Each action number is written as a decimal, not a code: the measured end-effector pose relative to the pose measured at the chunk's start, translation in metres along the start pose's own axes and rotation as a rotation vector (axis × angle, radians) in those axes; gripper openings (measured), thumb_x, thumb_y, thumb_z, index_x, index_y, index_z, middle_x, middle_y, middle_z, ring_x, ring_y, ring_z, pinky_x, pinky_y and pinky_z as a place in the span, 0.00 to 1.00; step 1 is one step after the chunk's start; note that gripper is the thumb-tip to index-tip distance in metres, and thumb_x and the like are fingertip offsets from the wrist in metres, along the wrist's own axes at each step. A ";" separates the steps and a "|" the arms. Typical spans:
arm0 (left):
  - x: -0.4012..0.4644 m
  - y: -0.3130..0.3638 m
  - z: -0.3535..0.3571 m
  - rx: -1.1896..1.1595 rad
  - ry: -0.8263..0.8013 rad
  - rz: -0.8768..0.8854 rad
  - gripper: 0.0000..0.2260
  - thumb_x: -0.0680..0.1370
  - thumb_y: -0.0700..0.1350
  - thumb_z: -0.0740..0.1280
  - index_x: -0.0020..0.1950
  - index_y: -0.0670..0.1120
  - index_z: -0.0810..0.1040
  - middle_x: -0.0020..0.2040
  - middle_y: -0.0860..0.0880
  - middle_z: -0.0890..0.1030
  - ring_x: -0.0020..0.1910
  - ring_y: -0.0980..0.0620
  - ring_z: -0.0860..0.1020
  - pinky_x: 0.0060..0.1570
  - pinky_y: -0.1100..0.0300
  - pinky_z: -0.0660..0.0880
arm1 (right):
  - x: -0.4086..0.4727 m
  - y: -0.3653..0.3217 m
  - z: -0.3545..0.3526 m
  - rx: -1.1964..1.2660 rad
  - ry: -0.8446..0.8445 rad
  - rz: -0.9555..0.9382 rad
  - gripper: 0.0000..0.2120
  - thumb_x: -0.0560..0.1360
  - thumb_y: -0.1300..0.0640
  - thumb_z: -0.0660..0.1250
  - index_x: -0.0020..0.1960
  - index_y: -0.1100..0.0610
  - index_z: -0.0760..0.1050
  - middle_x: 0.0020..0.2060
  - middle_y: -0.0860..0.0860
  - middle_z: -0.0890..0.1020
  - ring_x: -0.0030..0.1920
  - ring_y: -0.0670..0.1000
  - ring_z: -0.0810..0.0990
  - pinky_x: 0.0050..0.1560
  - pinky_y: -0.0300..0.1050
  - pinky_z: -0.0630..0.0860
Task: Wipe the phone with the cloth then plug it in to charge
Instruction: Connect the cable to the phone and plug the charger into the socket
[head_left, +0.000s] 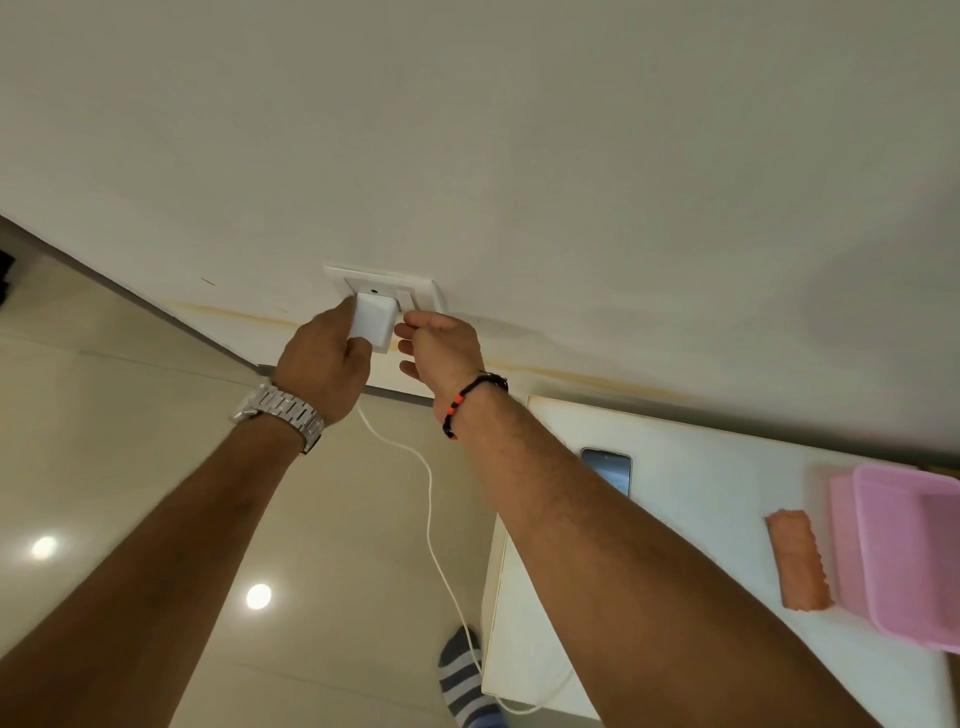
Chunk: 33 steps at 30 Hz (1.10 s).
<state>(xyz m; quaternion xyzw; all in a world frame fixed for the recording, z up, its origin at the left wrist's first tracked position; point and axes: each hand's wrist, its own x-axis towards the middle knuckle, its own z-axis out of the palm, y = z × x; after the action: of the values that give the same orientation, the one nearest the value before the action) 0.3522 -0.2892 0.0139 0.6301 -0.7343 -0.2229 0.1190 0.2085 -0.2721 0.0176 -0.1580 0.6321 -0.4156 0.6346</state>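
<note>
- Head view: the left hand (324, 358) grips the white charger (373, 321), fingers curled round it, pressing it against the wall socket plate (415, 291).
- The right hand (441, 348) reaches the plate's switch, fingers loose, holding nothing.
- A white cable (429, 499) hangs down from the charger.
- The phone (609, 470) lies near the tabletop's (701, 467) far left corner, half hidden by the right forearm.
- The orange cloth (797, 567) lies toward the right edge, touching a pink box (904, 556).

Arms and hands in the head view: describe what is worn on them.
Both forearms are bare, with no sleeves in view. The left hand has a silver metal link watch on its wrist. The right hand has a thin black cord bracelet with orange-red beads on its wrist. No rings or gloves show.
</note>
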 end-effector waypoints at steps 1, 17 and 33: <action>-0.001 -0.001 0.001 -0.015 0.000 0.008 0.22 0.81 0.38 0.58 0.75 0.39 0.67 0.57 0.35 0.80 0.51 0.36 0.77 0.49 0.46 0.74 | 0.000 0.000 0.000 -0.001 0.002 0.001 0.19 0.79 0.68 0.58 0.66 0.59 0.78 0.59 0.54 0.84 0.52 0.50 0.81 0.58 0.49 0.82; -0.010 -0.009 -0.011 -0.024 -0.011 0.031 0.26 0.80 0.42 0.59 0.78 0.37 0.63 0.69 0.34 0.75 0.64 0.34 0.75 0.61 0.43 0.73 | -0.011 0.003 0.009 -0.081 -0.054 -0.038 0.24 0.78 0.68 0.56 0.71 0.55 0.75 0.62 0.51 0.81 0.50 0.45 0.79 0.59 0.51 0.81; -0.061 0.044 0.001 0.087 0.003 0.208 0.28 0.75 0.40 0.58 0.75 0.33 0.66 0.78 0.32 0.61 0.79 0.34 0.58 0.72 0.33 0.64 | -0.043 0.033 -0.041 -0.301 -0.029 -0.205 0.19 0.81 0.56 0.61 0.71 0.52 0.74 0.67 0.49 0.79 0.67 0.49 0.76 0.70 0.51 0.73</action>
<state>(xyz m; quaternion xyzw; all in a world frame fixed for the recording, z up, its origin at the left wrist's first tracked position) 0.3243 -0.2251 0.0407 0.5554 -0.8045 -0.1764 0.1148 0.1872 -0.2076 0.0161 -0.3205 0.6587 -0.3766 0.5671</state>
